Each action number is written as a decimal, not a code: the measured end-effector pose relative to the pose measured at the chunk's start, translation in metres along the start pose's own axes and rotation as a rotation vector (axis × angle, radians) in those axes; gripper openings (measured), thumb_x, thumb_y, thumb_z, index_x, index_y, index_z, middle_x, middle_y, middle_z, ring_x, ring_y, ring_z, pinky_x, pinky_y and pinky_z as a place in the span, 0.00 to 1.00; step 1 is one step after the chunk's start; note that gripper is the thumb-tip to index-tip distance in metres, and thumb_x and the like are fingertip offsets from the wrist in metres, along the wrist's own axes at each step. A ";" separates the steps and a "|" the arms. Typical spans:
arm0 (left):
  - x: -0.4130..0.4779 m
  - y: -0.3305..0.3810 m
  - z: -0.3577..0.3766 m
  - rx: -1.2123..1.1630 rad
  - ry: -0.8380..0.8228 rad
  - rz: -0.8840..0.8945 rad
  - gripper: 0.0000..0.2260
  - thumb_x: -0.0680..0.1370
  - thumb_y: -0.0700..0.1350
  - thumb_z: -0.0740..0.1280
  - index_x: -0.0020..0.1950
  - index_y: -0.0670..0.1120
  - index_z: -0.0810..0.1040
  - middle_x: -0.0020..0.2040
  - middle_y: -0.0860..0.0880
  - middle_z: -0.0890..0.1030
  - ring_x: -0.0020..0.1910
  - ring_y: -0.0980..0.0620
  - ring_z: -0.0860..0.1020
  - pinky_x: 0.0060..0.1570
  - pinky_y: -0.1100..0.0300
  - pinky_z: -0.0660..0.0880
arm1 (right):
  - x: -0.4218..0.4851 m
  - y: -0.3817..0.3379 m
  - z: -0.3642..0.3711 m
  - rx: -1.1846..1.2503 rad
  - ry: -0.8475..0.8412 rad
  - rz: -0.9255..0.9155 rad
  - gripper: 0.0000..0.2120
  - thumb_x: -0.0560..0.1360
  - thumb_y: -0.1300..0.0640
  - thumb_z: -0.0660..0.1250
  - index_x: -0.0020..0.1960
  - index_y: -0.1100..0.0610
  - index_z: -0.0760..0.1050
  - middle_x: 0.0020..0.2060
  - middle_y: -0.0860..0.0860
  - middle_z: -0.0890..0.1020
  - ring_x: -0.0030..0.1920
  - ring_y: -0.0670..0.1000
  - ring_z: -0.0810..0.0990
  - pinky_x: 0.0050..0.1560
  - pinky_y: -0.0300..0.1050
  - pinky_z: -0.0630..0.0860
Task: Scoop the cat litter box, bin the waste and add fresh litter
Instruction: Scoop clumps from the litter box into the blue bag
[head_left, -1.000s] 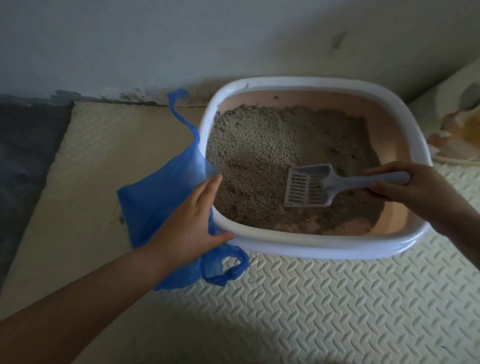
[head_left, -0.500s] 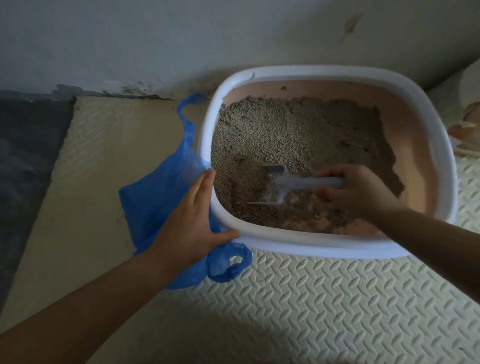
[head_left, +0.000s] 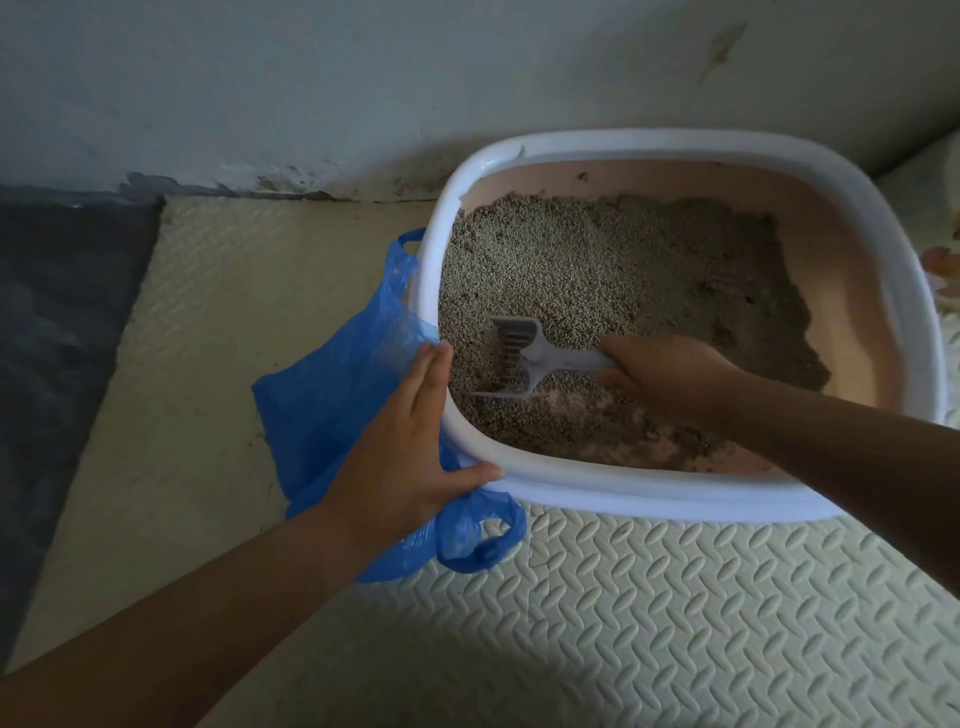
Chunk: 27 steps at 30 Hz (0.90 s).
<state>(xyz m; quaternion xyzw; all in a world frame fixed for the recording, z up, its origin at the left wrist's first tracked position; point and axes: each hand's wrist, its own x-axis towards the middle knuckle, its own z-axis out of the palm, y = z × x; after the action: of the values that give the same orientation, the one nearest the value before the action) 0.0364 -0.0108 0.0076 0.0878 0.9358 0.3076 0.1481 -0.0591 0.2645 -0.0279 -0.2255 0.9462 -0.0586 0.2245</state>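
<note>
A person scoops a cat litter box on an embossed foam mat (head_left: 675, 623), a bag held ready beside it.

Nearest the camera, the left hand (head_left: 410, 452) lies flat with straight fingers, pressing a blue plastic bag (head_left: 332, 410) against the near left corner of the white-rimmed litter box (head_left: 623, 499), thumb along the rim. Inside the box, the right hand (head_left: 660, 371) grips the handle of a pale slotted scoop (head_left: 519, 358), whose blade is dug into the grey litter (head_left: 597, 270) near the left wall. In the dim light it is unclear whether the scoop carries anything. Beyond the box rises a scuffed wall (head_left: 311, 78).
</note>
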 end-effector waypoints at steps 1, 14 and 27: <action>0.000 0.000 0.000 0.003 -0.004 0.000 0.49 0.69 0.59 0.73 0.79 0.52 0.44 0.79 0.56 0.45 0.71 0.70 0.44 0.60 0.85 0.43 | -0.003 0.002 0.003 0.027 0.013 0.000 0.08 0.81 0.46 0.53 0.48 0.50 0.62 0.33 0.44 0.68 0.34 0.49 0.70 0.36 0.43 0.65; 0.000 0.001 -0.002 0.014 -0.012 -0.005 0.49 0.70 0.60 0.72 0.79 0.52 0.43 0.79 0.56 0.43 0.70 0.69 0.45 0.58 0.86 0.43 | -0.040 0.017 -0.002 0.172 0.235 0.038 0.09 0.79 0.49 0.57 0.53 0.54 0.67 0.32 0.47 0.70 0.32 0.53 0.72 0.34 0.45 0.65; -0.001 0.003 -0.003 0.036 -0.027 -0.011 0.49 0.70 0.59 0.72 0.79 0.53 0.42 0.79 0.56 0.42 0.70 0.68 0.46 0.65 0.71 0.51 | -0.064 0.016 -0.028 0.169 0.443 0.089 0.13 0.76 0.55 0.65 0.60 0.56 0.74 0.32 0.49 0.75 0.29 0.52 0.72 0.30 0.42 0.63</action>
<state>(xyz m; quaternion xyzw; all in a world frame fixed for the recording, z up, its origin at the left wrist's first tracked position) 0.0364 -0.0099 0.0119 0.0895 0.9396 0.2887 0.1609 -0.0265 0.3078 0.0190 -0.1454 0.9731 -0.1756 0.0320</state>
